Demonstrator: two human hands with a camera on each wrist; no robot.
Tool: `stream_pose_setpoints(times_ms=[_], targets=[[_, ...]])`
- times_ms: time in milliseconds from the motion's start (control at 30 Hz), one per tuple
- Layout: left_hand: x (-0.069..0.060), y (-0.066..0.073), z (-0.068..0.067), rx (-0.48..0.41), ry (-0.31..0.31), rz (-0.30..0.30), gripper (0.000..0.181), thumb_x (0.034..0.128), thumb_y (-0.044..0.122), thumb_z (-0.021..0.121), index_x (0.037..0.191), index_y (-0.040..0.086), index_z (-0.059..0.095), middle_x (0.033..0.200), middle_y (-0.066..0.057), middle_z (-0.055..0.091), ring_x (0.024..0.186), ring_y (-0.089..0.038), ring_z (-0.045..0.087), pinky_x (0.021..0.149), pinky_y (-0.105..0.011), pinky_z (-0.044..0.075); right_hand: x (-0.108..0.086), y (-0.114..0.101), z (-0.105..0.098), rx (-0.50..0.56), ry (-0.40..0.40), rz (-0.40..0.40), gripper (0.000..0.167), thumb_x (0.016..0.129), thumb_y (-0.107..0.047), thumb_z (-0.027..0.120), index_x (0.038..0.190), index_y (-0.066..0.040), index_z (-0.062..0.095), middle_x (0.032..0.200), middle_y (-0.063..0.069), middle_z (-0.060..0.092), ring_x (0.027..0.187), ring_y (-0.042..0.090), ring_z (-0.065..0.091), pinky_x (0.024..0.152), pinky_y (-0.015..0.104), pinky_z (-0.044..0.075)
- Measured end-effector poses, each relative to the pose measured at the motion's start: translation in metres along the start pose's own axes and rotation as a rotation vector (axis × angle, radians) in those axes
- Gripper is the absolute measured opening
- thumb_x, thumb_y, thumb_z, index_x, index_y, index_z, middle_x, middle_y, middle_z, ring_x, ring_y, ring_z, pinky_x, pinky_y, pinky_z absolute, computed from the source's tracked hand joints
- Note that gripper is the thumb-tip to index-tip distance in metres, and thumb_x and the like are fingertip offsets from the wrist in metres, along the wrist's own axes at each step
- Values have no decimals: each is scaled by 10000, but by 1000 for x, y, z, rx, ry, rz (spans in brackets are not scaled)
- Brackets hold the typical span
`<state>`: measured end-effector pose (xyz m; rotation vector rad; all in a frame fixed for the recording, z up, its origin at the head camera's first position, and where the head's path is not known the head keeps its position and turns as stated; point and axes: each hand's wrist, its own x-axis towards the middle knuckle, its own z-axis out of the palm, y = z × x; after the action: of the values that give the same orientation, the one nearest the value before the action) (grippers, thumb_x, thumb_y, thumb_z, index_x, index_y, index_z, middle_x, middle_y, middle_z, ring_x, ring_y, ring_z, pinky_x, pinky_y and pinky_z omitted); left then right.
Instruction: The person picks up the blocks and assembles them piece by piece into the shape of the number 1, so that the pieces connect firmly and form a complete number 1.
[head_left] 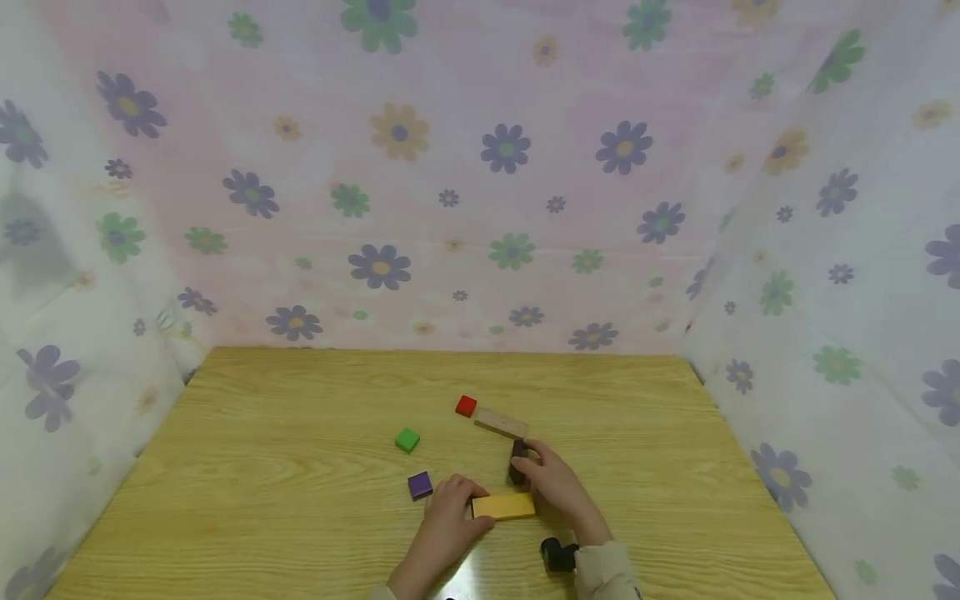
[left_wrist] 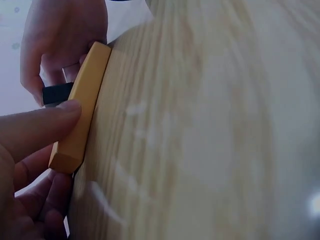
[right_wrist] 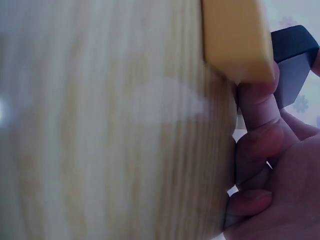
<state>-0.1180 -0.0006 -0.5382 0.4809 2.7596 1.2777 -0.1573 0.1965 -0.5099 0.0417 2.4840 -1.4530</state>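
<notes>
On the table lies a long yellow block (head_left: 503, 507). My left hand (head_left: 450, 512) grips its left end, the thumb on the near side and the fingers around the end; the left wrist view shows the thumb pressing the yellow block (left_wrist: 86, 107). A dark, nearly black block (head_left: 517, 463) stands behind the yellow block's right part, held by my right hand (head_left: 557, 487) between thumb and fingers. Seen from the right wrist, the dark block (right_wrist: 295, 65) is beside the yellow block (right_wrist: 240, 42), and a finger touches the yellow end. Whether the two blocks touch is unclear.
Behind the dark block lies a tan wooden block (head_left: 501, 423), with a red block (head_left: 466, 406) at its left end. A green block (head_left: 407, 440) and a purple block (head_left: 420, 485) lie to the left. Flowered cloth (head_left: 450, 225) walls the table's back and sides.
</notes>
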Motion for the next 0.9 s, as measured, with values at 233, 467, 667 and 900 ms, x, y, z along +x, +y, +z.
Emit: stream_pose_setpoints(times_ms=[233, 467, 667, 900], targets=[[-3, -4, -5, 3, -39, 23, 265, 751, 341, 692, 979, 227, 618, 978, 99, 490, 936, -149, 428, 758, -362, 345, 2, -3, 8, -75, -1, -10, 530, 864, -381, 531, 1281, -76, 414, 694, 25, 557, 605, 151, 521, 615, 305, 392], [-1, 0, -3, 30, -30, 13, 253, 732, 336, 700, 942, 234, 603, 950, 92, 473, 926, -167, 412, 758, -381, 327, 0, -9, 12, -194, -8, -32, 579, 843, -429, 544, 1306, -103, 420, 767, 2, 543, 624, 136, 502, 598, 303, 380], [1, 2, -2, 45, -47, -16, 289, 709, 394, 710, 926, 243, 592, 932, 95, 453, 905, -163, 384, 732, -379, 303, -1, -13, 13, -290, 8, -46, 505, 829, -404, 567, 1243, -130, 470, 695, 5, 477, 554, 137, 408, 517, 285, 314], [0, 3, -2, 51, -34, 0, 271, 719, 378, 706, 918, 234, 594, 918, 88, 452, 872, -160, 374, 698, -363, 266, 2, -12, 17, -414, 15, -93, 493, 804, -399, 577, 1214, -142, 484, 748, -14, 515, 636, 144, 457, 559, 306, 354]])
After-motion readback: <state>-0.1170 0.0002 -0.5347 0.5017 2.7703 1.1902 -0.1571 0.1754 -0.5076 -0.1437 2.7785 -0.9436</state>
